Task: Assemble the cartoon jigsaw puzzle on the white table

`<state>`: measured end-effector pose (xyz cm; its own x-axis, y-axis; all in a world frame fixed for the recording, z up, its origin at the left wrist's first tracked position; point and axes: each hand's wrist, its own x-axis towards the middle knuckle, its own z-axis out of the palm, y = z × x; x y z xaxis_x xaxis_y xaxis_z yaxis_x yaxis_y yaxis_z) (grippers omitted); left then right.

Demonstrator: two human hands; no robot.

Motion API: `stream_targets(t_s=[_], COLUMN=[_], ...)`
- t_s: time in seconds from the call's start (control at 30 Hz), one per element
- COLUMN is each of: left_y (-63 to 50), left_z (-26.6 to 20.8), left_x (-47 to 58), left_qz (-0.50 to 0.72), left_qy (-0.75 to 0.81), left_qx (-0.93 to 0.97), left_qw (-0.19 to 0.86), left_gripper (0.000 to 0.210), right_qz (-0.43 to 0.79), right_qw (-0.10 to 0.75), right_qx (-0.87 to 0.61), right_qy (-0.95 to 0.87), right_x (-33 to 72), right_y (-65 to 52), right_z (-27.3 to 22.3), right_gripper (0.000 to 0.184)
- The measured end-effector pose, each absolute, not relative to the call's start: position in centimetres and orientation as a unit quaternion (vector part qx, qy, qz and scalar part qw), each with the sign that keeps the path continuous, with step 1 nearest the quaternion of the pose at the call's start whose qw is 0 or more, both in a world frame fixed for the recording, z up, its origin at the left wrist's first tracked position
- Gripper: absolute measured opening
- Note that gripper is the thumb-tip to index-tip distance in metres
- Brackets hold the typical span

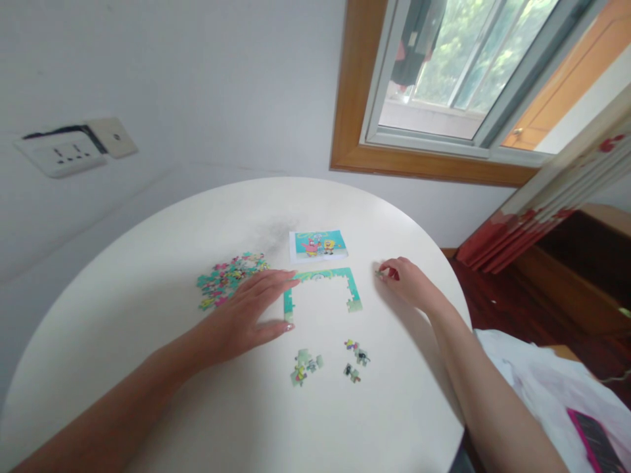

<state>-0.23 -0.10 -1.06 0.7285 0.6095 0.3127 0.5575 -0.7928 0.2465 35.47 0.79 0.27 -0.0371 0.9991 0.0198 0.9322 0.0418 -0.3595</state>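
Left hand (pixel 246 314), palm down and spread, with the fingers close together and the thumb well out from them. Just beyond it, partly hidden by the fingers, lies a heap of mixed puzzle pieces (pixel 224 279) in green, pink and yellow. The fingertips reach the upper left corner of a partly joined puzzle border (pixel 335 272), and the thumb tip lies near the lower end of its left side. The border, on the white surface (pixel 236 420), consists of a top strip and two sides, open toward the person; a pale green piece ends the right side. Nearer the person is a small cluster (pixel 302 368) of pale green and yellow pieces. Behind the border lies a picture card (pixel 318 244) with a pink figure and a yellow one on blue-green. To the right of the cluster are a few loose pieces (pixel 363 357) with dark markings. Right hand (pixel 407 281), to the right of the border and apart from it: thumb and fingers pinch a small puzzle piece (pixel 379 273) just above or against the surface; which cannot be told.
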Motion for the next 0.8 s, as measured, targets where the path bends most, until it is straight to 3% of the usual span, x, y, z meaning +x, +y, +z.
stream_targets(t_s=[0.53,0.8], left_y=[-0.5,-1.3], left_z=[-0.4,0.0], left_x=[0.0,0.6], left_qz=[0.195,0.178], left_qy=[0.318,0.270], left_qx=[0.926,0.941], left_qw=[0.061,0.100], left_gripper=[0.055,0.038], right_qz=[0.127,0.126], right_qw=[0.163,0.172], right_qx=[-0.675,-0.672], right_qy=[-0.708,-0.709], right_x=[35.6,35.1], right_y=[1.2,1.1], right_z=[-0.6,-0.7], right_gripper=[0.017,0.017])
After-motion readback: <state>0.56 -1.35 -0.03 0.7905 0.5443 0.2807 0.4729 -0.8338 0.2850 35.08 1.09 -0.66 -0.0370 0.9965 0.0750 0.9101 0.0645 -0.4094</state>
